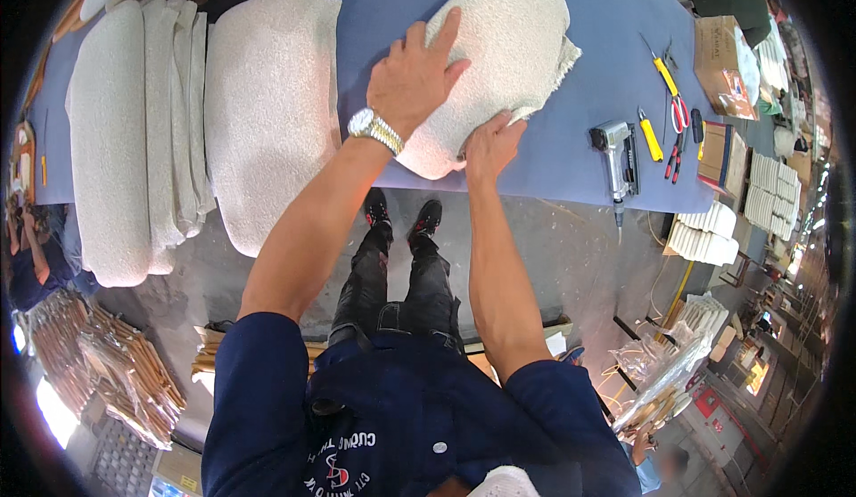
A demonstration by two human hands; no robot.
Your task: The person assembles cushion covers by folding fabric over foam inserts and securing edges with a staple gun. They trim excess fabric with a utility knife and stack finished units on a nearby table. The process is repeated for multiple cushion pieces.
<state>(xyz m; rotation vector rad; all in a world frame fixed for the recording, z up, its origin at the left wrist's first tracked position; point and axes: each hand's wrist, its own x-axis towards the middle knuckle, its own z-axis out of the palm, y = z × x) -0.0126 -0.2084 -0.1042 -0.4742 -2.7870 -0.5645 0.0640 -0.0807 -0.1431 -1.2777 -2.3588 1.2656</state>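
- Left hand (415, 78) spread wide on the cream upholstered cushion (513, 38)
- Right hand (493, 147) pinching the cushion's fabric edge (522, 115)
- Pneumatic staple gun (616, 160) right of the cushion

Surface (571, 169), blue-grey: at centre, one cream textured pad (504, 47) with a frayed fabric edge; to its left, a second cream pad (270, 109) and an overlapping cream stack (111, 140), both reaching past the near edge. Right portion: one silver-and-black air tool (615, 160), its fitting projecting over the near edge; one short yellow-handled tool (651, 138); one longer yellow-handled tool (664, 78); one red-and-white-handled tool (680, 114); one red-and-black-handled tool (674, 160).
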